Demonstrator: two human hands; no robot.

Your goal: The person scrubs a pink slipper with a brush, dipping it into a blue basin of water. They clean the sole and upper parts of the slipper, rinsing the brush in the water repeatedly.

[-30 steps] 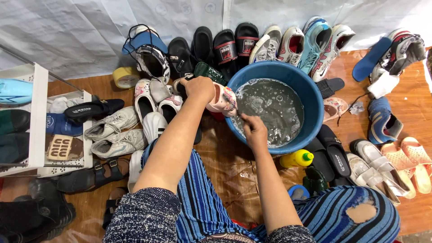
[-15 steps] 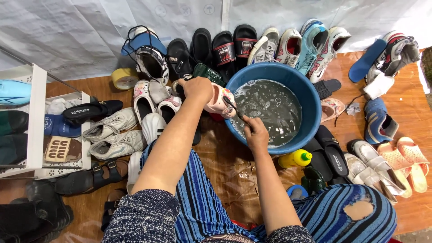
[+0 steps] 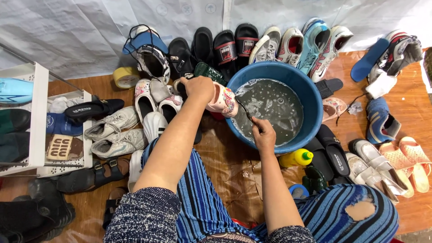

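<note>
I am holding a small pink shoe [image 3: 222,100] with a flowered side in my left hand [image 3: 199,88], my fingers closing around its heel end, keeping it tilted at the near left rim of the blue basin [image 3: 310,105], partly over the water. My right hand [image 3: 264,135] is gripping a thin dark-handled brush [image 3: 244,110], fingers wrapping narrowly round the handle, its far end reaching toward the shoe's toe; I cannot tell whether the bristles are touching it.

Compared with a second ago, my right hand is sitting a little lower and nearer the basin's front rim, and the brush is now angling up toward the shoe rather than lying nearer the water. My left hand is keeping almost the same place, the shoe still over the rim. To me that means the scrubbing of this one shoe is carrying on, with the brush working between the grey soapy water [image 3: 270,110] and the shoe.

Around me, rows of shoes and sandals are lying on the plastic-covered floor [image 3: 234,166]. A yellow bottle with a green cap [image 3: 296,158] is lying just beside the basin, near my right knee, and a white rack [image 3: 38,130] with more shoes is standing at my left.
</note>
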